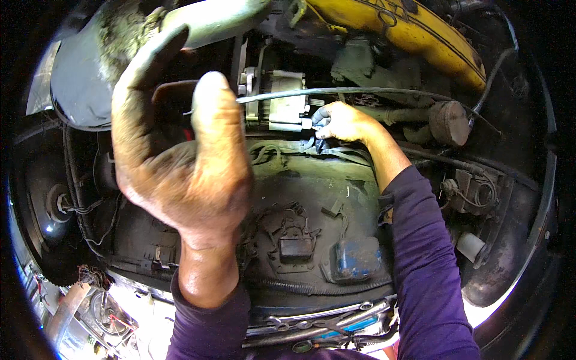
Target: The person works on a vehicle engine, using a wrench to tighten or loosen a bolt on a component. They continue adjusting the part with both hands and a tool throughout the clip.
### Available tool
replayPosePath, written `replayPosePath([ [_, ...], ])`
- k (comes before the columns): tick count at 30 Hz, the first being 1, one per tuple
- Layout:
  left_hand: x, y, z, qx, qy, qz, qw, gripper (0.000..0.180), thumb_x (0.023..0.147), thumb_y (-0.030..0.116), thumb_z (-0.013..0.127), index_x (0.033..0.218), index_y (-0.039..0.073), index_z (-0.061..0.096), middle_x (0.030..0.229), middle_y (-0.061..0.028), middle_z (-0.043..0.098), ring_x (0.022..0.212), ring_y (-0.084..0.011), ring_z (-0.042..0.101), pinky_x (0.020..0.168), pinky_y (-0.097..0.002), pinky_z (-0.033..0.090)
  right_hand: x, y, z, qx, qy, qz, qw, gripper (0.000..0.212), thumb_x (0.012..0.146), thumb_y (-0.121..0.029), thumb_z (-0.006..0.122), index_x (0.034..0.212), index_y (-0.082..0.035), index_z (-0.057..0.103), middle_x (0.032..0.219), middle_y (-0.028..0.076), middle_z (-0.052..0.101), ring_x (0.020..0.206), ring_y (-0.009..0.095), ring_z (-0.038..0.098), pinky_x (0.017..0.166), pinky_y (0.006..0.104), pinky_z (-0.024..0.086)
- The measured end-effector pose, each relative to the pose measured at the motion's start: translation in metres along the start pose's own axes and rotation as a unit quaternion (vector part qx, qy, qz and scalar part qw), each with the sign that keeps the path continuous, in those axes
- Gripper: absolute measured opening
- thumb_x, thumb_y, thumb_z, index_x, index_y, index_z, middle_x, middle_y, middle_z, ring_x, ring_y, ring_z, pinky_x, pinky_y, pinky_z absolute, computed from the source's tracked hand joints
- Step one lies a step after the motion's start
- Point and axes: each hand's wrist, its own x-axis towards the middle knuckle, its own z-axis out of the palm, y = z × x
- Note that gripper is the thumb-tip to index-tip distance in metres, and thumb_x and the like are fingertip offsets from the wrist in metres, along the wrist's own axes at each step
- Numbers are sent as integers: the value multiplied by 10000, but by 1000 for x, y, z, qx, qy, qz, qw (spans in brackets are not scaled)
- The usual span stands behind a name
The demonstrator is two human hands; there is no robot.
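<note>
In the head view, my left hand (192,150) is raised close at the left, index finger arched and thumb up. A thin grey cable (336,90) passes behind the thumb, its bare tip showing inside the curl of the fingers; the hand appears to pinch it, though the contact is hidden. The cable bows to the right over my other wrist. Farther in, my right hand (342,122) has its fingertips closed at the lower right end of a silver alternator (287,99). What they pinch is too small to make out. Dark wiring (322,144) hangs just below these fingertips.
A yellow curved part (408,30) and a pale thick hose (219,23) cross the top. Below lie a dusty black panel, a small bracketed unit (296,247) and a blue-marked box (355,259). Several wrenches (282,325) rest along the near edge. A round-ended pipe (450,123) stands right.
</note>
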Motion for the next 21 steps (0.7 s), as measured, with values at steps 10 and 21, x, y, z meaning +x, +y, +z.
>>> replayPosePath([
  [10, -13, 6, 9, 38, -60, -15, 997, 350, 886, -29, 642, 1235, -35, 618, 1079, -117, 677, 832, -138, 635, 769, -250, 521, 13, 20, 25, -119, -57, 104, 986, 199, 753, -44, 545, 873, -14, 700, 758, 196, 684, 646, 323, 607, 606, 443, 470],
  [21, -8, -3, 3, 11, -63, 23, 998, 345, 868, -32, 682, 1208, -36, 623, 1115, -113, 682, 988, -175, 640, 924, -295, 492, 17, 54, 38, 210, -8, 135, 968, 137, 739, -9, 621, 853, -28, 694, 759, 93, 665, 697, 201, 615, 608, 359, 476],
])
